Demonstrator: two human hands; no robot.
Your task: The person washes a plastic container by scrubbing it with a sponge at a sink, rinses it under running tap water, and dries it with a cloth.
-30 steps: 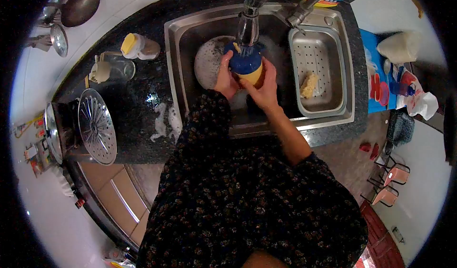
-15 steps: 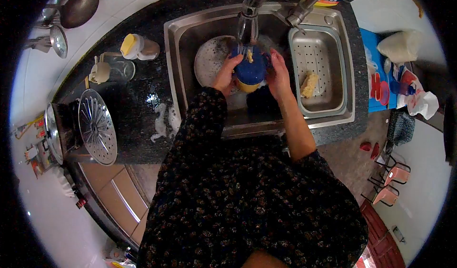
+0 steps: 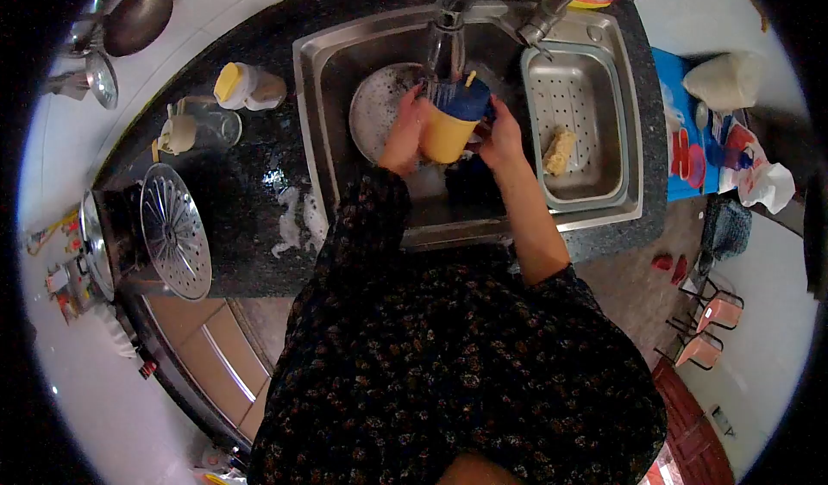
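Under the faucet I hold a yellow cup with a blue lid and a short yellow piece, perhaps a straw, sticking up from the lid. My left hand is closed against the cup's left side. On the other side, my right hand grips it near the lid, with some fingers hidden behind it. Water seems to run over the lid. Below and to the left, a pale round dish with suds lies in the steel sink. Something dark lies below the cup, its shape unclear.
A perforated drain basket at the right holds a yellow sponge. On the left counter are a yellow-capped jar, a glass jar and a perforated steel steamer plate. Foam spots the counter by the sink.
The cup has tilted, so its yellow side now shows more and the lid points away. Both hands have shifted slightly with it.
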